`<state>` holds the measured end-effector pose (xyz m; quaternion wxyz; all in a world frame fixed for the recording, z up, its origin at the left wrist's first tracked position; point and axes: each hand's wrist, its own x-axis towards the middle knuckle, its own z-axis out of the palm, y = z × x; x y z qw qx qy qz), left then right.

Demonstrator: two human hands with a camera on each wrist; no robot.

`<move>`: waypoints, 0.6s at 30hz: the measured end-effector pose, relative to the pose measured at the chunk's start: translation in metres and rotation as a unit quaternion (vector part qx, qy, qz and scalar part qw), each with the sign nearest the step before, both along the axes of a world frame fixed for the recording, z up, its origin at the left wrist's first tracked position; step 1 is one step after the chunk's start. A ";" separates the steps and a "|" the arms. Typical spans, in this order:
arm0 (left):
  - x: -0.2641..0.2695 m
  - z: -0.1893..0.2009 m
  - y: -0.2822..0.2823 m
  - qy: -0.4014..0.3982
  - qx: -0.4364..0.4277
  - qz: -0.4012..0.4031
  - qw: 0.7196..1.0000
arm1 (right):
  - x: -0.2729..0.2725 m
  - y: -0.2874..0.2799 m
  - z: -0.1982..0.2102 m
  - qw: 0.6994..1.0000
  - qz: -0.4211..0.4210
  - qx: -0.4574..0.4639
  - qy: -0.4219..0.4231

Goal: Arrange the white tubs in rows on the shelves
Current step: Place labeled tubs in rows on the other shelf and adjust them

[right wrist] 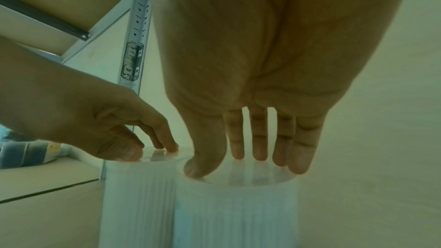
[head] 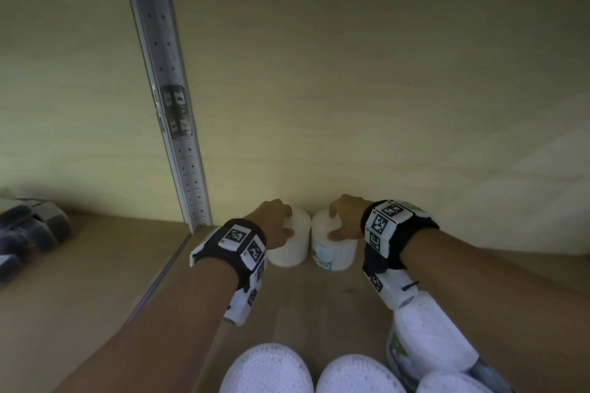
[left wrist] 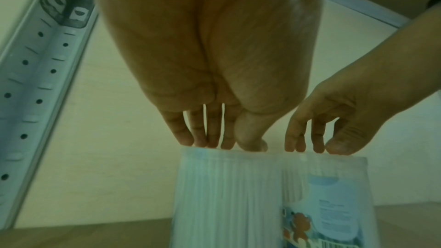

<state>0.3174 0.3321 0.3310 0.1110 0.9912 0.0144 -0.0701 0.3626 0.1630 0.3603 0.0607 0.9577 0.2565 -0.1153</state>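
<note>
Standing side by side at the back of a pale wooden shelf (head: 319,303), two white tubs nearly touch, close to the smooth cream wall (head: 351,89). Both are upright cylinders with finely ribbed, vertically fluted sides and flat, glossy, translucent lids. The left tub (head: 292,247) is plain white on the side that shows, while the right tub (head: 335,252) carries a printed label with blue and orange shapes and a barcode low on its front. The left hand (head: 274,223) reaches down over the left tub, its grip narrow, with fingertips (left wrist: 186,139) and thumb set on the lid's rim; whether they clasp it or only rest there I cannot tell. The right hand (head: 346,217) sits likewise on the right tub, fingers (right wrist: 260,139) nearly straight and spread on the far part of the lid, thumb pressed at the near edge, a loose grip that touches the top. Each wrist wears a black band bearing white blocks with black square patterns. Just left of the tubs rises a grey metal upright (head: 172,112), perforated with small holes and slots, with a worn dark sticker on it. More white ribbed tubs (head: 268,370) stand at the near edge, rounded tops showing, and blurred dark packages (head: 28,233) lie on the neighbouring shelf bay at the left
</note>
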 end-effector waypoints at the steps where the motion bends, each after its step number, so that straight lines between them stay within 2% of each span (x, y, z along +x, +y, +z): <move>1: 0.000 0.000 0.000 0.000 0.000 0.000 1.000 | 0.000 0.000 0.000 1.000 0.001 0.002 0.002; 10: 0.001 -0.001 0.000 0.001 -0.003 0.005 1.000 | 0.001 -0.001 0.011 0.997 0.025 0.019 0.066; 15: 0.000 -0.001 -0.001 -0.002 -0.006 0.007 1.000 | 0.001 -0.001 0.009 0.998 -0.003 0.054 0.022; 18: 0.000 -0.002 -0.001 -0.002 -0.004 0.007 1.000 | -0.003 0.001 0.006 1.000 -0.013 0.010 0.008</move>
